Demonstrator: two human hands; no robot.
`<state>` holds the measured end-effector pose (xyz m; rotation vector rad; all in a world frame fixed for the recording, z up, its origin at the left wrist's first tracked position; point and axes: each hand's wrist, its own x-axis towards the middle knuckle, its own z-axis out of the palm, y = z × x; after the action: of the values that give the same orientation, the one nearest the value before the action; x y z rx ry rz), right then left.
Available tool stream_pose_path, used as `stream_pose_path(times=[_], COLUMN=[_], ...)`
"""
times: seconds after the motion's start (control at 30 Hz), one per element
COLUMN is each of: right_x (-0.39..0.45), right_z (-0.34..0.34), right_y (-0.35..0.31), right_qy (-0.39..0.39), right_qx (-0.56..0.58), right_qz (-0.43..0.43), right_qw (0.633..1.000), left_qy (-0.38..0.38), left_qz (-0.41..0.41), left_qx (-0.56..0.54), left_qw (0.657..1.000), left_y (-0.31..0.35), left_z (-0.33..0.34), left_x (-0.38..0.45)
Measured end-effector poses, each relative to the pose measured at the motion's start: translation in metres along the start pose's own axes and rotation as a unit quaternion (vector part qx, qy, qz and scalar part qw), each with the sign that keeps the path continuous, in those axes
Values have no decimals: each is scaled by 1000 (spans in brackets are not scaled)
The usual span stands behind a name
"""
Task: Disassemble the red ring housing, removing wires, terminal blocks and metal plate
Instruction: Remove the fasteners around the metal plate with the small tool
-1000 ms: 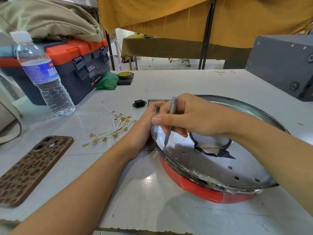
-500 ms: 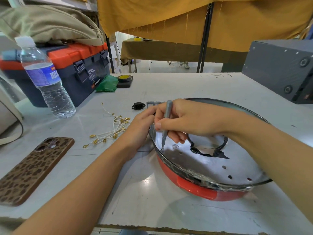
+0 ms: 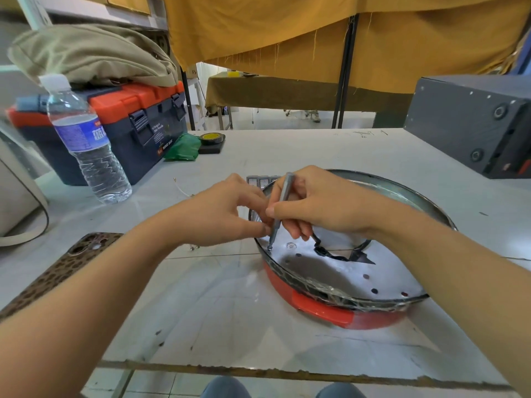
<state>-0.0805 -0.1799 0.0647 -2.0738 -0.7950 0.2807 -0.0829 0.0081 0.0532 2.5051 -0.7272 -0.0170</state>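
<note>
While both hands work at its left rim, the red ring housing serves as landmark for every line below.
Counter [image 3: 287, 150]: pale surface carrying the housing near its front edge.
Toolbox [image 3: 135, 122]: orange and dark blue, well to the far left of the housing, with a khaki cloth [image 3: 92, 56] piled on top.
Red ring housing [image 3: 330, 308]: lying flat, its shiny metal plate [image 3: 382, 271] facing up, holes along the plate's near side.
Water bottle [image 3: 86, 145]: upright, left of the housing, in front of the toolbox.
Phone [image 3: 57, 271]: leopard-print case, face down, near left of the housing.
Right hand [image 3: 324, 205]: fingers pinch a slim grey screwdriver [image 3: 281, 205], tip down on a screw by the plate's left edge.
Left hand [image 3: 221, 214]: fingers curled at the housing's left rim, fingertips just beside the screwdriver shaft; whether they pinch anything, I cannot tell.
Terminal blocks [image 3: 261, 179]: grey, just behind the housing's left rim.
</note>
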Motion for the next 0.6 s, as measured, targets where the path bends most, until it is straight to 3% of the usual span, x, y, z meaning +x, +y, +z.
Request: stream_pose_path(times=[0.2,0.4,0.6], right_x=[1,1,-1], right_z=[7,7,3], right_y=[3,5,7], right_qy=[25,-3,1], right_qx=[-26,1,8], right_qz=[-10,4,-2], right_qw=[999,1000,1000], left_qy=[-61,-92,-102], left_qz=[-27,-102,-108], left_qx=[57,-104,-133], left_qw=[996,985,980], left_y=[15,13,10], left_z=[-6,6,7], left_x=[5,1,2])
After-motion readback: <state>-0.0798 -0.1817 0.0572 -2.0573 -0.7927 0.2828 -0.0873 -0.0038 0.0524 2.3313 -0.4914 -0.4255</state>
